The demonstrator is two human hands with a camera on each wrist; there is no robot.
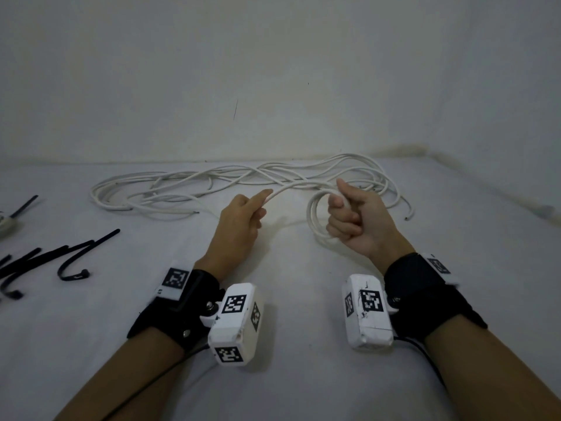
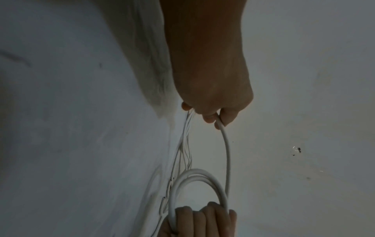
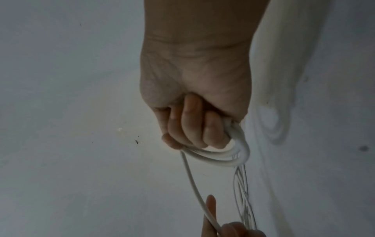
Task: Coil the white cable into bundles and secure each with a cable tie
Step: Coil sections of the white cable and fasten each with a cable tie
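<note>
A long white cable (image 1: 212,183) lies in loose tangled loops across the back of the white table. My right hand (image 1: 349,220) grips a small coil (image 1: 315,214) of that cable in its curled fingers, thumb up. In the right wrist view the coil (image 3: 229,158) hangs below the fist. My left hand (image 1: 243,217) pinches a single strand (image 1: 282,191) running toward the coil; the left wrist view shows this strand (image 2: 227,152) leaving my fingers. Several black cable ties (image 1: 76,253) lie at the table's left edge.
The table surface (image 1: 288,375) is covered in white cloth and meets a pale wall (image 1: 273,71) behind the cable. A small light object (image 1: 6,223) with a black tie sticks in from the far left. Loose cable ends (image 1: 409,214) lie to the right.
</note>
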